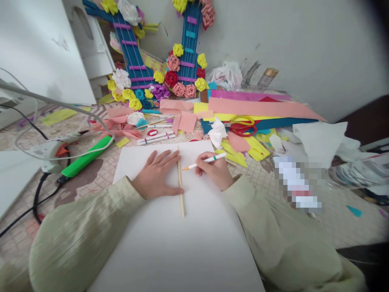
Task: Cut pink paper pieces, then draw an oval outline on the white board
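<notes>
Two points of steady pressure should let your left hand (158, 174), spread flat across the stick (180, 177) on the white sheet (176, 251), pin it straight while your right hand (215, 172), pinching the marker (217, 157) just beside it, draws lightly along its edge.

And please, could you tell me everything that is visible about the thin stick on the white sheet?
The stick is thin, straight, pale tan and looks wooden. It lies on the white sheet, running away from the person. The left hand spreads over it: the thumb crosses its nearer part, fingertips meet its farther part. An orange-tipped marker in the right hand points at it; contact is unclear.
</notes>
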Demonstrator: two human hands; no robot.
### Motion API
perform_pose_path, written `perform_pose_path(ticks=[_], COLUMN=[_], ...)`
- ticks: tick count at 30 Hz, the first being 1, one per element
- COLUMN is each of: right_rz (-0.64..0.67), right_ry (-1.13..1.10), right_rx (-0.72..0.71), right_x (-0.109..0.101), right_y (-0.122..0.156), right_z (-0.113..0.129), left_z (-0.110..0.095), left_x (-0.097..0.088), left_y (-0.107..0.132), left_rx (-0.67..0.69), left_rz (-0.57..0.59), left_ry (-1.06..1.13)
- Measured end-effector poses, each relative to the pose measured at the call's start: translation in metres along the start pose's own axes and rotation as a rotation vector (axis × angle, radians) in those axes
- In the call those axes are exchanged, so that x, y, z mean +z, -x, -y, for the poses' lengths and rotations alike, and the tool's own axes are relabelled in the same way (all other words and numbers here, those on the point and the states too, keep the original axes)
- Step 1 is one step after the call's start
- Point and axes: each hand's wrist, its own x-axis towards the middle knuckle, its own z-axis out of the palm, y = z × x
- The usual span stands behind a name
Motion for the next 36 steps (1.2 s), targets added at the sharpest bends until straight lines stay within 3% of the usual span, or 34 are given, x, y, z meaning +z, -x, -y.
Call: perform_pose_path(ticks=[12,36], right_rz=[-0.113,-0.081], right_ry=[0.035,0.056], right_rx=[-0.095,-0.064], right_x=[0.007,0.006], right_y=[-0.013,-0.013], right_z=[-0.008,-0.005], left_z=[-0.001,0.000], left_x=[-0.001,0.000], left_y=[0.000,-0.002], left_rx=[-0.015,-0.005], left_rz=[0.022,0.005], left_ry=[-0.025,-0.017])
